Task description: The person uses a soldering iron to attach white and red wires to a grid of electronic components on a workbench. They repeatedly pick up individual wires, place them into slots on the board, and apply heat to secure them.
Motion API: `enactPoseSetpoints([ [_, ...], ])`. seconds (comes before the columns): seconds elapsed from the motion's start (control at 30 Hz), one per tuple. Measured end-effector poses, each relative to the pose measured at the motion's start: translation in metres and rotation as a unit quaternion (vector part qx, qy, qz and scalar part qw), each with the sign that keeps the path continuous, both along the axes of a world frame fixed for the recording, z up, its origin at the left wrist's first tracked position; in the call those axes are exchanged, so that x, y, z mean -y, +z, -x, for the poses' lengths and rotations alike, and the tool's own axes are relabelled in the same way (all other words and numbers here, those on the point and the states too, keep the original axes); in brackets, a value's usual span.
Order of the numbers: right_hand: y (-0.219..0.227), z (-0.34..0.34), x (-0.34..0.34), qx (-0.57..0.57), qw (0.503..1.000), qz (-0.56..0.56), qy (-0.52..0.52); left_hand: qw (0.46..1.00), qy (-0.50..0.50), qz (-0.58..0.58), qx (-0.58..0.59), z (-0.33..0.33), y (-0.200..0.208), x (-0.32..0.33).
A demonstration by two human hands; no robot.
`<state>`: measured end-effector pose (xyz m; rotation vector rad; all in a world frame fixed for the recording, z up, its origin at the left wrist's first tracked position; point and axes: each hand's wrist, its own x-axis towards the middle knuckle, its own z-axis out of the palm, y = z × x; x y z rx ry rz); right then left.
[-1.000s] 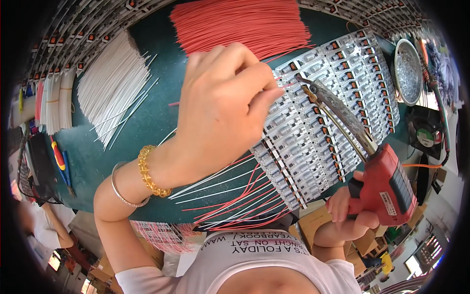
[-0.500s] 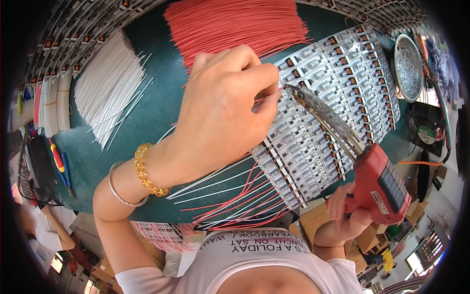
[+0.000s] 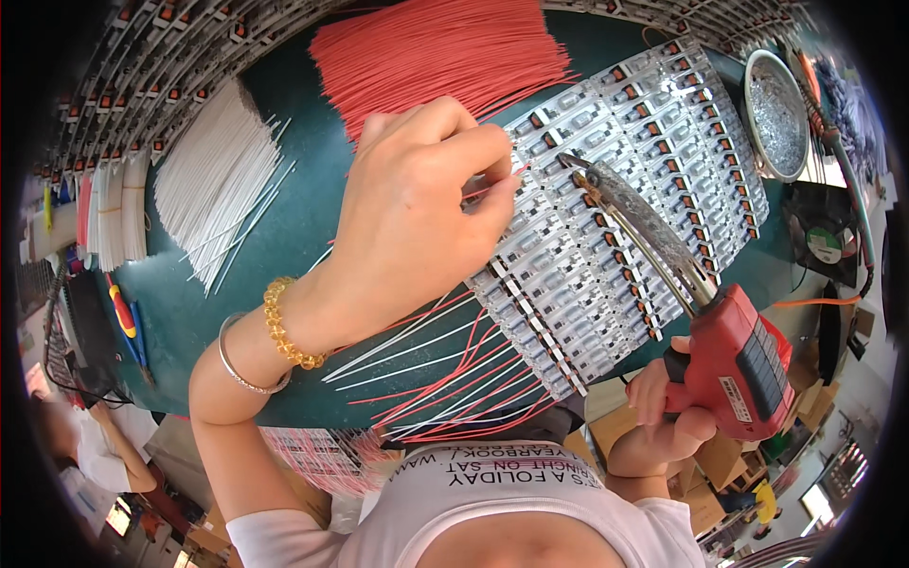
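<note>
My left hand is closed in a pinch above the left edge of a panel of circuit boards. A thin red wire pokes out at its fingertips; most of it is hidden by the hand. My right hand is wrapped round the grip of a red soldering gun. The gun's dark, slanting tip points up and left over the panel, a short gap from the left fingertips. Several loose red and white wires fan out from the panel's lower left edge, below my left wrist.
Red wires lie in a big pile at the back, white wires to the left. A metal bowl of shiny bits and a black fan are at the right. Red-and-yellow-handled pliers lie at the left edge.
My left hand, pinching the red wire, has shifted left, and the gap to the soldering tip has widened. The tip has risen slightly. The panel appears a little farther left in view.
</note>
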<state>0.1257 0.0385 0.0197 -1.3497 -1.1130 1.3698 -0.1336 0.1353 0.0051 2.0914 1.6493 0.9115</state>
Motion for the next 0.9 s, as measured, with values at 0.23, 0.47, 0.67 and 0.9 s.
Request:
enactPoseSetpoints([
  [0.23,-0.001,-0.003,0.004,-0.025,0.998,-0.036,-0.034,0.978,0.007,-0.133,-0.158,0.009,0.013,-0.027],
  [0.47,-0.013,-0.018,0.011,-0.069,0.994,-0.080,-0.010,0.943,-0.005,-0.135,-0.305,-0.003,-0.005,-0.066],
  [0.67,-0.015,-0.025,0.014,-0.086,0.993,-0.084,0.004,0.969,0.022,-0.154,-0.193,0.012,0.004,-0.065],
  [0.9,-0.017,-0.022,0.016,-0.090,0.992,-0.083,-0.013,0.995,0.060,0.029,0.078,0.023,0.039,-0.037],
])
